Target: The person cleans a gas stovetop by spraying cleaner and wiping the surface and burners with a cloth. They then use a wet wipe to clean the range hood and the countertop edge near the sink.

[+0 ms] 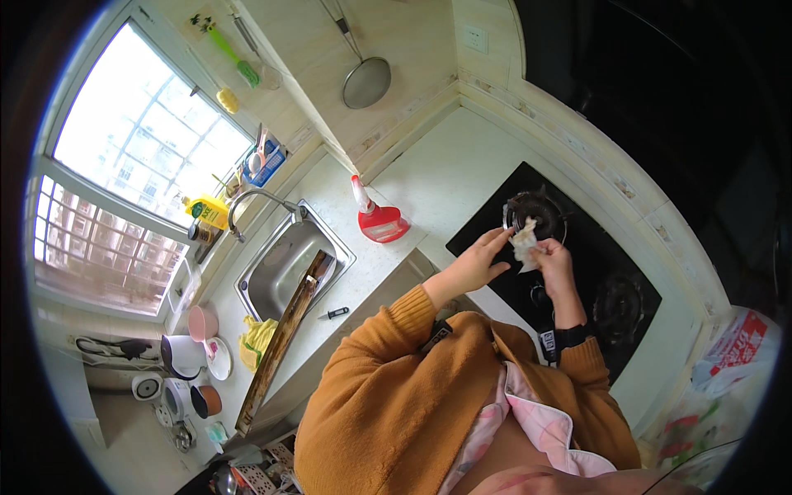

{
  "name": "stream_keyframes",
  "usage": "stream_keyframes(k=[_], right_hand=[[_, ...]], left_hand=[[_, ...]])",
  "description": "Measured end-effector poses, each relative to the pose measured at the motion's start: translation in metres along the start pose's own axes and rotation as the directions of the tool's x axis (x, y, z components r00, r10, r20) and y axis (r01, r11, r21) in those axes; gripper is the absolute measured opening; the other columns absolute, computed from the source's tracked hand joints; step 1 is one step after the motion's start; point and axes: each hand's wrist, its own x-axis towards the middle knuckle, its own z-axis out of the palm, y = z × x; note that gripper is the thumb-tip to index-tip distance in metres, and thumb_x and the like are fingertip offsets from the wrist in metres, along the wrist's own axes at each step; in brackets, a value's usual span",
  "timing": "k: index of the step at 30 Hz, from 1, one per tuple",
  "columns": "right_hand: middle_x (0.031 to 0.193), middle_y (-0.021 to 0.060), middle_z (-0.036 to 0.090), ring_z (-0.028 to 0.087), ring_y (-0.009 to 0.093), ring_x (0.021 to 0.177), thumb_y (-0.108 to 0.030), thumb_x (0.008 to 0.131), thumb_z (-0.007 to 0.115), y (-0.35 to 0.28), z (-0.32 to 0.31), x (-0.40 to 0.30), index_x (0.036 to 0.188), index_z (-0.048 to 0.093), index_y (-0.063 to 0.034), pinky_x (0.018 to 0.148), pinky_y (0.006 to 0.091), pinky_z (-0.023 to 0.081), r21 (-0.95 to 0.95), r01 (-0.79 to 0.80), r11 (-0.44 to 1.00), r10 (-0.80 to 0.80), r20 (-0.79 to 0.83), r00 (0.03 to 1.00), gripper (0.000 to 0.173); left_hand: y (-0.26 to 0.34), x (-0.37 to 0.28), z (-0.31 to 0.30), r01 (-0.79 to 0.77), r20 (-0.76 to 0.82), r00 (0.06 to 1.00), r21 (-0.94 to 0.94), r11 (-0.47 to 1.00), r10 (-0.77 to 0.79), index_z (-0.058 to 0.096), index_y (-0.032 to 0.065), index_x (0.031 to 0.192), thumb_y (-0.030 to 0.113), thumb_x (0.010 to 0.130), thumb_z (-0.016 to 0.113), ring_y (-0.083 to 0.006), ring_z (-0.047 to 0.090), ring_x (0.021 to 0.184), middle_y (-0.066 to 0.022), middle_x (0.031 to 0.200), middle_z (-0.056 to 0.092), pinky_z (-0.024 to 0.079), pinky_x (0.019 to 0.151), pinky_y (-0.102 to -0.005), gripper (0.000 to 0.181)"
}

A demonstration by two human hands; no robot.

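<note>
A black glass gas hob (pixel 588 266) lies before me. My right hand (pixel 555 265) pinches a crumpled, soiled white tissue or cloth (pixel 526 245) at the front edge of the upper burner (pixel 537 213). Beside it, my left hand (pixel 479 263) has its fingertips at the burner's metal ring, close to the cloth; its thumb stands apart from the fingers. Whether the left fingertips grip the ring cannot be told. The second burner (pixel 619 303) lies to the right of my right hand.
A red spray bottle (pixel 382 223) stands between hob and steel sink (pixel 278 266). A long, brown-stained strip (pixel 278 352) leans across the sink's edge, near a yellow cloth (pixel 258 340) and a small black-handled knife (pixel 337 313). A plastic bag (pixel 733 352) is at the far right.
</note>
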Motion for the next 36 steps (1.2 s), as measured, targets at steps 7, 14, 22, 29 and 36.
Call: stream_keyframes(k=[7, 14, 22, 29, 36], right_hand=[[0.082, 0.0015, 0.057, 0.055, 0.006, 0.067, -0.001, 0.083, 0.061, -0.025, 0.039, -0.026, 0.089, 0.054, -0.0033, 0.061, 0.0192, 0.047, 0.249, -0.034, 0.968, 0.004, 0.12, 0.993, 0.01], [0.11, 0.0059, 0.06, 0.056, 0.011, 0.099, -0.002, 0.088, 0.054, -0.055, 0.1, -0.033, 0.119, 0.051, 0.0045, 0.087, 0.0241, 0.044, 0.264, 0.058, 0.963, -0.182, 0.476, 0.861, 0.032], [0.099, 0.0101, 0.061, 0.061, 0.016, 0.089, -0.005, 0.088, 0.054, -0.082, 0.206, -0.034, 0.114, 0.052, 0.0034, 0.075, 0.027, 0.05, 0.398, -0.143, 0.906, -0.065, 0.467, 0.882, 0.028], [0.1, 0.0118, 0.06, 0.06, 0.018, 0.09, -0.002, 0.087, 0.051, -0.065, 0.304, -0.035, 0.109, 0.054, 0.0016, 0.078, 0.0288, 0.051, 0.395, -0.283, 0.874, 0.022, 0.548, 0.836, 0.022], [0.106, 0.0066, 0.057, 0.057, 0.015, 0.096, -0.001, 0.082, 0.061, -0.043, 0.369, -0.062, 0.115, 0.06, -0.0034, 0.083, 0.028, 0.049, 0.151, 0.342, 0.928, -0.362, 0.585, 0.726, 0.033]], left_hand=[[0.003, 0.01, 0.008, 0.034, -0.073, 0.997, 0.118, 0.992, -0.026, 0.063, 0.0034, 0.098, 0.006, 0.073, 0.064, -0.0338, 0.06, 0.084, -0.0144, 0.094, 0.061, 0.05, 0.073, -0.0373, 0.025], [0.026, -0.021, -0.047, 0.329, -0.434, 0.721, -0.471, 0.818, -0.54, 0.048, 0.0018, 0.069, -0.003, 0.075, 0.068, -0.0087, 0.056, 0.062, -0.0032, 0.07, 0.055, 0.047, 0.047, -0.0247, 0.021], [0.025, -0.079, -0.149, -0.024, -0.231, 0.789, -0.938, 0.347, -0.57, 0.043, -0.0045, 0.112, -0.002, 0.088, 0.049, -0.0194, 0.061, 0.075, -0.0133, 0.095, 0.057, 0.054, 0.066, -0.0284, 0.025], [-0.016, -0.141, -0.198, -0.103, -0.325, 0.781, -0.909, 0.403, -0.533, 0.042, -0.0009, 0.127, 0.005, 0.089, 0.051, -0.0196, 0.06, 0.08, -0.0131, 0.103, 0.057, 0.053, 0.071, -0.0308, 0.039], [-0.048, -0.18, -0.215, 0.29, -0.606, 0.745, -0.083, 0.954, -0.279, 0.051, -0.0055, 0.113, 0.001, 0.079, 0.059, -0.0236, 0.061, 0.076, -0.0176, 0.103, 0.055, 0.05, 0.066, -0.0303, 0.035]])
